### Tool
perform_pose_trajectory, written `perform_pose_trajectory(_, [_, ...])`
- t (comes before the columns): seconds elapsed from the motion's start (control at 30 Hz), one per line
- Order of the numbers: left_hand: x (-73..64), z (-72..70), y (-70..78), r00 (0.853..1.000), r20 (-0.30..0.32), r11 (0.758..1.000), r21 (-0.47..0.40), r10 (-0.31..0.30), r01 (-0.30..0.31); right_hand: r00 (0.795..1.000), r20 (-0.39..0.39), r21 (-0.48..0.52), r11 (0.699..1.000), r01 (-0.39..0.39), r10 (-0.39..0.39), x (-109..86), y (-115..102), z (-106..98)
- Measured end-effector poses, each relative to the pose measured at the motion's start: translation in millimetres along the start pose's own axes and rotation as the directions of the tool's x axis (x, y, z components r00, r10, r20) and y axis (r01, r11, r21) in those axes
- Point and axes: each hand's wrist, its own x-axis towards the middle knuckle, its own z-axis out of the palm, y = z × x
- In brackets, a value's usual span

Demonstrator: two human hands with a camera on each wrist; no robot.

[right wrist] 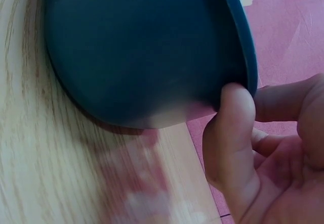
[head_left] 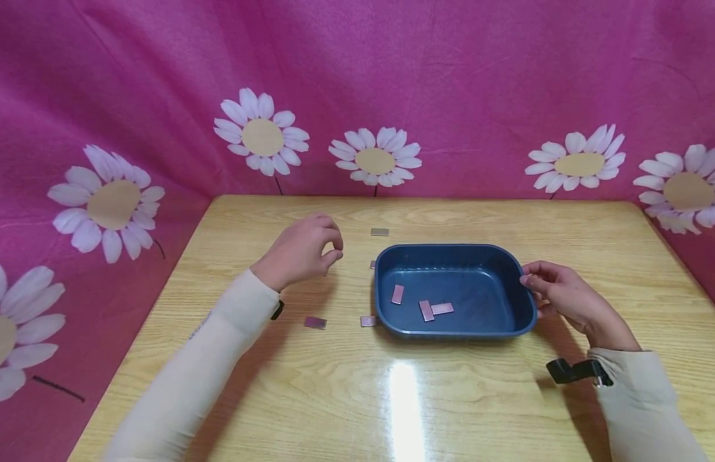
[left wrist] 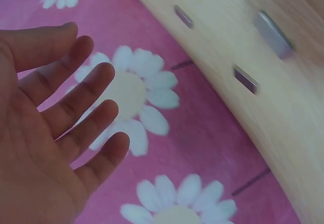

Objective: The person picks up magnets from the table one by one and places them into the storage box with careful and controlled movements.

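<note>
Right hand (head_left: 571,300) pinches right end of blue bin (head_left: 479,292) on table (head_left: 334,398); left hand (head_left: 298,251), fingers loosely spread, hovers. Bin looks light, stiff. Pink tiles (head_left: 426,310) inside, surface indistinct, perhaps slick: lift by edges.

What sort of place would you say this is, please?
Probably an indoor tabletop work spot, perhaps set up for filming: a wood-grain table, a pink cloth backdrop with a daisy pattern behind it, and a dark blue tray on the tabletop.
</note>
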Motion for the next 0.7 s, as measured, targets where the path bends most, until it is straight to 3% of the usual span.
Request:
perform_pose_trajectory(0.47, [-18.4, -2.3, -38.3, 0.993, 0.055, 0.995, -0.020, -0.100, 0.102, 1.000, -0.001, 0.005, 1.000, 0.010, -0.010, -0.4, 1, 1])
perform_pose_trajectory(0.7, [-14.8, 13.5, -47.3, 0.987, 0.111, 0.991, -0.064, -0.112, 0.120, 1.000, -0.005, -0.005, 1.000, 0.016, -0.016, -0.7, 0, 0])
